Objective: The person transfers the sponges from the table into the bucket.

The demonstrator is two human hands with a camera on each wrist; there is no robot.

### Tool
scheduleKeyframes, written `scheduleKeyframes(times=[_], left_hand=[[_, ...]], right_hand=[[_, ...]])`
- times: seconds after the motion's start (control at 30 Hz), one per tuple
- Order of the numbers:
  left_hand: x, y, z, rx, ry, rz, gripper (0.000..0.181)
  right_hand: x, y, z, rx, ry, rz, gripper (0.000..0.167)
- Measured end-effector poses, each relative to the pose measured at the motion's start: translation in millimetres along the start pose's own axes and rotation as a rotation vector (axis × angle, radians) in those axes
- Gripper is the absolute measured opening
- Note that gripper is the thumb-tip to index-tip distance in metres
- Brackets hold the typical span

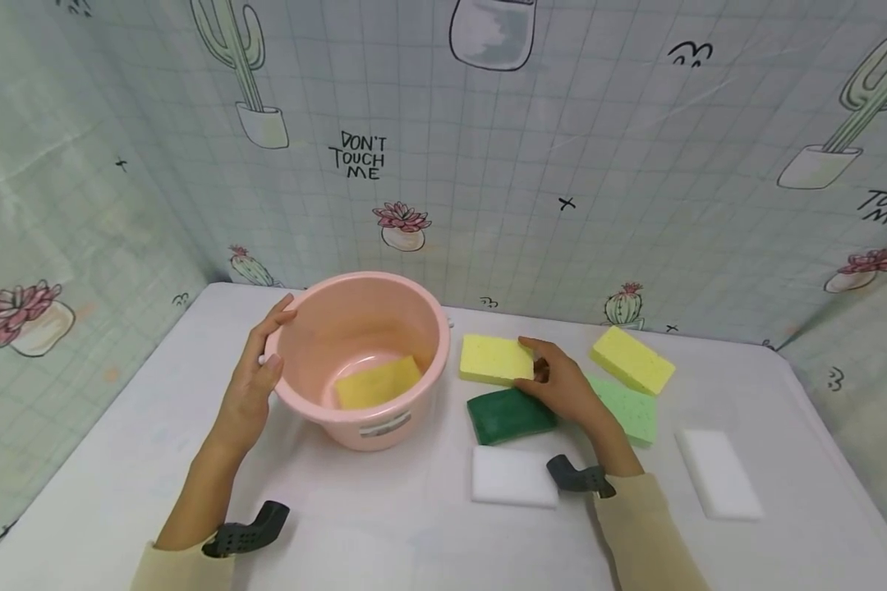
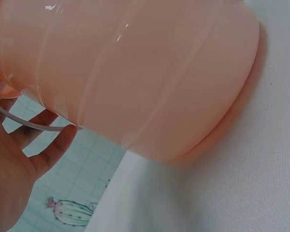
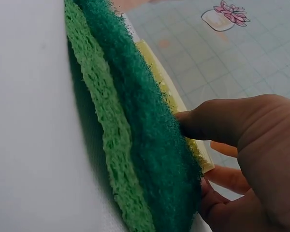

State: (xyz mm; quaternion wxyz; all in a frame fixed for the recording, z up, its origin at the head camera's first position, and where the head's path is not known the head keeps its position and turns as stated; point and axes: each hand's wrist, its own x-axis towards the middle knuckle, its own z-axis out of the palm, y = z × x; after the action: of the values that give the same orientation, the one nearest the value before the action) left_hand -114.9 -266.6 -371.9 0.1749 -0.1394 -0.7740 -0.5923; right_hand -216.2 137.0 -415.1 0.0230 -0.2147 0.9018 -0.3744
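A pink bucket (image 1: pixel 373 419) stands left of centre with a yellow sponge (image 1: pixel 379 383) lying inside. My left hand (image 1: pixel 251 386) grips the bucket's left rim; the left wrist view shows that hand (image 2: pixel 19 159) beside the bucket's wall (image 2: pixel 135 72) and its thin handle. Right of the bucket, my right hand (image 1: pixel 562 386) pinches the right end of another yellow sponge (image 1: pixel 495 359) between thumb and fingers. In the right wrist view a dark green scouring sponge (image 3: pixel 145 125) partly covers that yellow sponge (image 3: pixel 170 94), with my right hand (image 3: pixel 251 150) at its edge.
The dark green sponge (image 1: pixel 510 415) lies just in front of the pinched one, with a white block (image 1: pixel 513 476) nearer. Farther right are a yellow sponge (image 1: pixel 631 359) leaning on a light green one (image 1: pixel 628 410), and another white block (image 1: pixel 719 474). A patterned cloth stands behind the table.
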Motion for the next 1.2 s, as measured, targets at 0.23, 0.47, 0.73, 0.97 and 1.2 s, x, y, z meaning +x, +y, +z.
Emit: scheduleKeyframes(times=[0.23,0.47,0.73,0.97,1.2], left_hand=[[0.4,-1.5,-1.2,-0.033,-0.011,0.021,0.049],[0.6,-0.8,-1.0,-0.009,0.007,0.001,0.049],[-0.2,-1.8,-0.8,-0.022,-0.001,-0.001,0.049],[-2.4,-2.3,0.7,-0.037,0.004,-0.004,0.050],[-1.6,-3.9,-1.2,-0.036,-0.014,0.028,0.049]], right_hand=[[0.7,0.4,1.7,0.006,0.010,-0.017,0.065],[1.3,-1.2,2.1,0.004,0.042,-0.002,0.063],[0.5,-0.3,1.6,0.083,0.117,0.041,0.061],[-0.6,-3.1,0.9,0.155,0.139,0.016,0.059],[0.5,-9.4,-5.2,0.198,0.123,0.016,0.058]])
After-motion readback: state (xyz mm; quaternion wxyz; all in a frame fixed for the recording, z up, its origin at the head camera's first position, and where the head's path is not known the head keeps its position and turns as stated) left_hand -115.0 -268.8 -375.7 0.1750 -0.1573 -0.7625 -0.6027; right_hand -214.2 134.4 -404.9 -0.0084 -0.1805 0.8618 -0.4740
